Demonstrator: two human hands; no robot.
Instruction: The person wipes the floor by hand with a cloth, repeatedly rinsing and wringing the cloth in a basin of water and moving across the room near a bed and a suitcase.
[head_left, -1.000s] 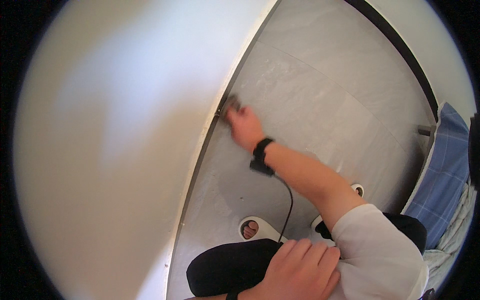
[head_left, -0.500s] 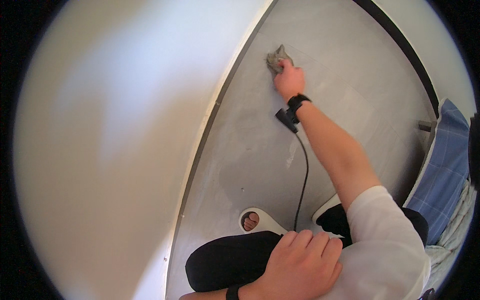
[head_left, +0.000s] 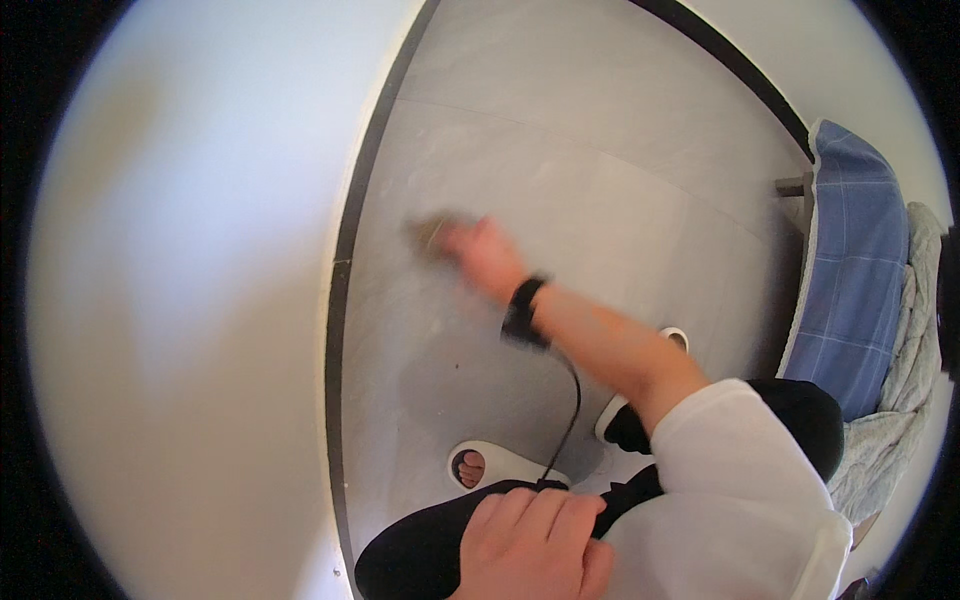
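Note:
My right hand (head_left: pixel 490 260) is stretched out low over the grey floor (head_left: pixel 590 200), fingers closed on a crumpled grey-brown rag (head_left: pixel 432 238). Motion blurs both hand and rag, and the rag seems to touch the floor. On that wrist sits a black strap with a dark device (head_left: pixel 522 318), from which a thin black cable (head_left: pixel 575 400) runs back toward my knees. My left hand (head_left: pixel 530 540) rests palm down on my black-trousered left knee (head_left: pixel 420 545), holding nothing; its fingertips drape over the knee.
A white wall (head_left: pixel 220 300) with a dark skirting strip (head_left: pixel 342 270) runs along the left. To the right are a blue checked cloth (head_left: pixel 850 260) hanging over an edge and a pale rumpled blanket (head_left: pixel 890 440). My white slippers (head_left: pixel 515 462) stand on the floor.
My right hand has swept the rag nearer to me and closer to the left wall. The view has shifted somewhat to the right. My left hand still rests on the knee.

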